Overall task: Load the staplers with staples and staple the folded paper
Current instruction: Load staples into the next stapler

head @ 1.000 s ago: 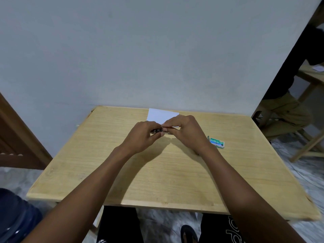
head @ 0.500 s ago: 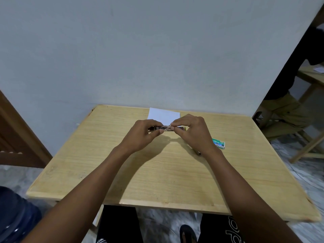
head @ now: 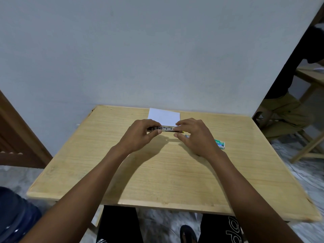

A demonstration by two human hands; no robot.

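Note:
A small metal stapler [head: 167, 128] is held level above the wooden table [head: 157, 172], its long metal channel facing up. My left hand [head: 140, 135] grips its left end between thumb and fingers. My right hand [head: 194, 135] pinches its right end with curled fingertips. Behind the hands, a folded white paper [head: 164, 116] lies flat at the far edge of the table. A green staple box [head: 220, 143] lies on the table just right of my right hand. Whether staples sit in the channel is too small to tell.
A grey wall stands right behind the table. A blue water jug [head: 14, 216] sits on the floor at the lower left, a brown wooden door [head: 19, 137] at the left. At the right a seated person [head: 287, 102] is beside another wooden table [head: 313, 76].
My hands have drawn apart, the right one sliding right along the stapler. More of the stapler's metal channel shows between them now. Paper and staple box have not moved.

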